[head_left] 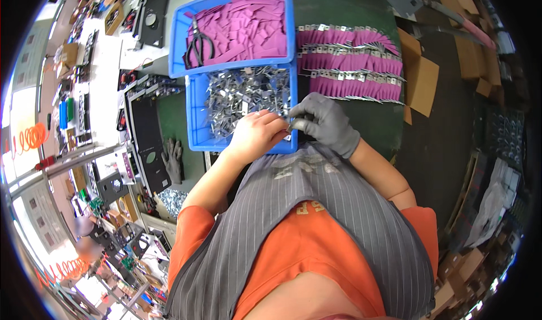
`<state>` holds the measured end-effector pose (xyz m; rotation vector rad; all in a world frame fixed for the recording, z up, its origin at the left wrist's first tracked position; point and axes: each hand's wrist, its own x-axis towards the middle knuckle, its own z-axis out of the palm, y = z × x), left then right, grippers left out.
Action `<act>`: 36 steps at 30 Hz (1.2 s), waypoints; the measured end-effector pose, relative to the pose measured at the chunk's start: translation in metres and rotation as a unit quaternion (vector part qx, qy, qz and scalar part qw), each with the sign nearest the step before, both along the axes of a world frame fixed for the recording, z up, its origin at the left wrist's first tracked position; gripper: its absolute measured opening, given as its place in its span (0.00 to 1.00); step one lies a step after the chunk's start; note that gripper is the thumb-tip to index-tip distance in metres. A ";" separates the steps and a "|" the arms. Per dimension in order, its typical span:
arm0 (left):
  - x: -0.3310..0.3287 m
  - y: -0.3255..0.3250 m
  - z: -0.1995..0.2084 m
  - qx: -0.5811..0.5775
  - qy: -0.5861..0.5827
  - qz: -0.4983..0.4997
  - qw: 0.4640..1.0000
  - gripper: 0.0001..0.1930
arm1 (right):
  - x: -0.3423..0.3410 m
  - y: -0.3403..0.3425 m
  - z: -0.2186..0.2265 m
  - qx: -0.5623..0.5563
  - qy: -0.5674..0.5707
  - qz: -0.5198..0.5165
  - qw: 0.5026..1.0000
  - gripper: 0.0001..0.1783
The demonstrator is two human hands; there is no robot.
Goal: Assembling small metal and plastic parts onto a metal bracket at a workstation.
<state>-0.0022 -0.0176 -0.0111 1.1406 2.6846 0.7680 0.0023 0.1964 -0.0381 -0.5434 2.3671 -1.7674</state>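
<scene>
My left hand (258, 135) is bare, with its fingers bent together over the near right corner of the lower blue bin (196, 117). My right hand (328, 126) wears a grey glove and pinches at the same corner, its fingertips meeting the left ones. Between them is a small shiny metal piece (289, 129), mostly hidden by the fingers. Many loose metal pieces (243, 97) fill the bin. Beyond it stands another blue bin (176, 43), heaped with flat pink-purple strips (248, 29). Black-handled scissors (199, 46) lie on the strips.
Three rows of purple strips with metal ends (355, 87) lie right of the bins on the green table (339, 9). A spare grey glove (173, 161) and black panels (148, 145) are at left. Cardboard (422, 83) stands past the right edge. A blurred person (87, 246) is far left.
</scene>
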 end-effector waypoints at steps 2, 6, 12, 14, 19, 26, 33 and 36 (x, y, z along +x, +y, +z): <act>0.004 0.003 -0.004 0.055 0.027 -0.006 0.998 0.10 | 0.002 0.007 -0.008 -0.015 0.108 0.021 0.994 0.10; 0.008 0.002 -0.005 0.149 -0.059 0.188 0.969 0.17 | 0.014 0.028 -0.038 0.042 0.086 -0.128 0.987 0.08; 0.022 0.004 -0.040 0.038 -0.157 0.195 0.968 0.12 | -0.003 0.021 -0.119 0.253 0.105 -0.097 0.957 0.10; 0.030 0.004 -0.057 0.046 -0.116 0.168 0.978 0.13 | -0.012 0.014 -0.128 0.363 0.082 -0.108 0.922 0.10; 0.039 0.002 -0.070 0.047 -0.121 0.168 0.977 0.11 | -0.026 0.004 -0.121 0.424 0.012 -0.125 0.897 0.12; 0.038 0.002 -0.069 0.038 -0.121 0.154 0.980 0.07 | -0.032 0.010 -0.126 0.463 0.097 -0.058 0.879 0.14; 0.000 -0.033 -0.077 -0.055 -0.014 0.230 0.971 0.09 | -0.022 0.018 -0.116 0.385 0.093 -0.109 0.912 0.14; -0.035 -0.061 -0.082 -0.164 0.116 0.212 0.956 0.12 | -0.015 0.016 -0.108 0.321 0.092 -0.132 0.933 0.15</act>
